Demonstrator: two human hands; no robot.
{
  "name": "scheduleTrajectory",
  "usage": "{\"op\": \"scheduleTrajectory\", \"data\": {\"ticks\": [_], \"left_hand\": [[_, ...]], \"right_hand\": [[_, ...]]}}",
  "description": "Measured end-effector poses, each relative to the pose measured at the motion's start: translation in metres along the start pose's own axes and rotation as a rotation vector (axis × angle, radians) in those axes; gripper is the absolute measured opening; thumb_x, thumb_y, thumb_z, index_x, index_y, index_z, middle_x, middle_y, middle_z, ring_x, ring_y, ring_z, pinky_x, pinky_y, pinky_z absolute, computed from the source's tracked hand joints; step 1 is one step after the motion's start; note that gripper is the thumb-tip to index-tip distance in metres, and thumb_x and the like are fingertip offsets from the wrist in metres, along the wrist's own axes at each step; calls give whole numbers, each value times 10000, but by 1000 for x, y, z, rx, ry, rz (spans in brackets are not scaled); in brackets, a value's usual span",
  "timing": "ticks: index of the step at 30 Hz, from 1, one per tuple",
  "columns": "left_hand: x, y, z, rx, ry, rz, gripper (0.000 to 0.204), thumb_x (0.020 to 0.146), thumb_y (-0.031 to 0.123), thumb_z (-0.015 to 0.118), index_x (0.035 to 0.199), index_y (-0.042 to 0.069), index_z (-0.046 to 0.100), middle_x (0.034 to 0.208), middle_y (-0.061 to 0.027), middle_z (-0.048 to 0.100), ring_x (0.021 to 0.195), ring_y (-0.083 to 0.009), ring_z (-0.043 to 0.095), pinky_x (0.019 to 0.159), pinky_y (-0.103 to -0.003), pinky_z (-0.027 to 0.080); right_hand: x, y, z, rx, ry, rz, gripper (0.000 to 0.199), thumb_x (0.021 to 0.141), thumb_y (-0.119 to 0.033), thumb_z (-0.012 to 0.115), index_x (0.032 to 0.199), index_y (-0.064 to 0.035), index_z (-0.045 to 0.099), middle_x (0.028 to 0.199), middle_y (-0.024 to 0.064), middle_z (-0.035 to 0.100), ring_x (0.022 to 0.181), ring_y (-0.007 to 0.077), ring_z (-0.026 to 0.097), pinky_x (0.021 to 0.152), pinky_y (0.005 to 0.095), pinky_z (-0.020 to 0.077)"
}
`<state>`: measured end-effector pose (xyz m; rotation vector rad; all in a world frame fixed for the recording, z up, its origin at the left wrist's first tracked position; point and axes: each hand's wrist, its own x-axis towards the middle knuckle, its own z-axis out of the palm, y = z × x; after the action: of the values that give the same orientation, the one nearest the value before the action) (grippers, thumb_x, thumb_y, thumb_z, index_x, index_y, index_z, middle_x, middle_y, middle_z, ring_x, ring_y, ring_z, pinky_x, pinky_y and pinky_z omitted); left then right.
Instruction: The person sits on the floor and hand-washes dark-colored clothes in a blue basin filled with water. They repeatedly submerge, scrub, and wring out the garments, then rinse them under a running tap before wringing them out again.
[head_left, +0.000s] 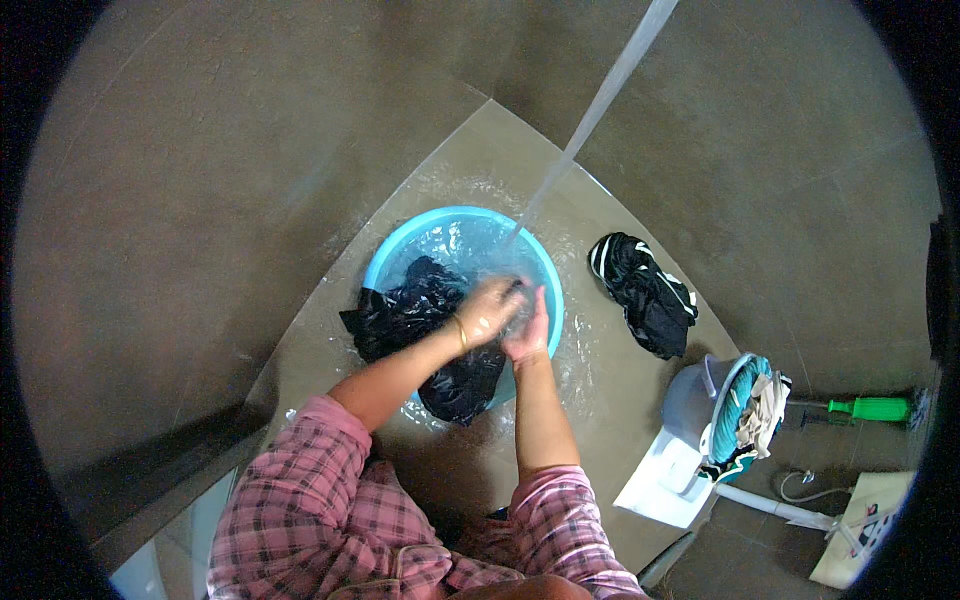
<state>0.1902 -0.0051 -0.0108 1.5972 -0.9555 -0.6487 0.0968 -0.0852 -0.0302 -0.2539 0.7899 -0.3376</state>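
Note:
A light-blue round tub (557, 325) of water stands on the floor, with wet black cloth (410, 315) bunched in its left and front part and hanging over the rim. My left hand (490, 310), below a thin bangle (462, 332), is over the tub's middle, its fingers smeared by motion. Close beside it is my right hand (530, 330), palm turned inward and fingers stretched up. A small dark patch shows by the left fingertips; I cannot make out what it is. A stream of water (590, 120) falls into the tub just beyond both hands.
On the wet floor (480, 150), right of the tub, lies a black bundle of clothing (645, 295) with white stripes. Farther right, a grey bucket (690, 400) overflows with clothes beside a white stool-like piece (650, 490). A green-handled brush (870, 408) is near the wall.

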Motion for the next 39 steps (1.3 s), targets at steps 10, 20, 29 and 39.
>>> {"op": "scheduleTrajectory", "data": {"ticks": [10, 20, 29, 39], "left_hand": [[13, 45, 26, 250, 67, 21, 510, 852, 511, 478, 693, 60, 654, 734, -215, 619, 707, -399, 605, 661, -508, 454], [31, -110, -25, -455, 505, -597, 888, 849, 649, 432, 1329, -79, 265, 1378, -242, 349, 1285, -331, 329, 1073, -382, 244], [17, -94, -37, 210, 287, -377, 406, 852, 428, 557, 970, 60, 680, 1085, -171, 624, 1018, -357, 562, 895, -431, 436], [-42, 62, 41, 297, -74, 219, 324, 811, 431, 607, 709, 125, 639, 862, -64, 635, 849, -286, 592, 716, -397, 469]], "right_hand": [[35, 15, -16, 165, -992, -195, 333, 870, -385, 506, 991, -115, 659, 913, 65, 636, 809, 224, 589, 798, 400, 472], [-9, 10, 35, -1555, 376, -903, 639, 858, -366, 616, 1353, -39, 376, 1278, 287, 443, 1205, 390, 443, 986, 453, 390], [14, 19, -23, -352, 164, 61, 508, 855, -409, 553, 1235, -77, 501, 1183, 147, 572, 1040, 340, 552, 936, 480, 424], [0, 24, 5, 129, -401, -124, 544, 906, -528, 443, 1209, -84, 523, 1203, 111, 569, 1073, 277, 554, 956, 439, 429]]}}
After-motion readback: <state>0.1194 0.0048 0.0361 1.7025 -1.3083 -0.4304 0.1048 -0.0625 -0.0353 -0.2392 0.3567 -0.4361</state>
